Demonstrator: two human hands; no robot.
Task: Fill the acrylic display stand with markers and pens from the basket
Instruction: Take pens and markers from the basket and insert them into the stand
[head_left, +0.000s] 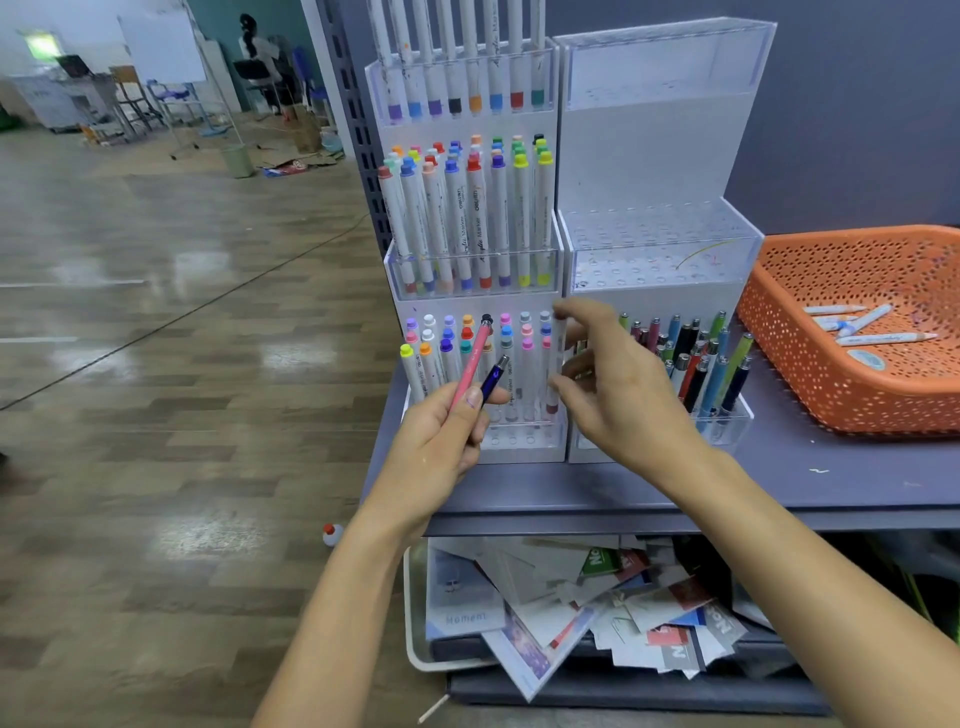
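Observation:
Two tiered acrylic display stands stand side by side on a grey shelf. The left stand is packed with white markers with coloured caps. The right stand has bare upper tiers and several pens in its bottom tier. My left hand grips a pink pen and a dark blue pen, both tilted up to the right. My right hand hovers with fingers spread before the right stand's bottom tier, holding nothing. An orange perforated basket at the right holds a few white markers.
The grey shelf carries the stands and basket. Below it a white bin is stuffed with papers and booklets. To the left lies open wooden floor, with a small bottle near the shelf foot. Far back are desks, chairs and a seated person.

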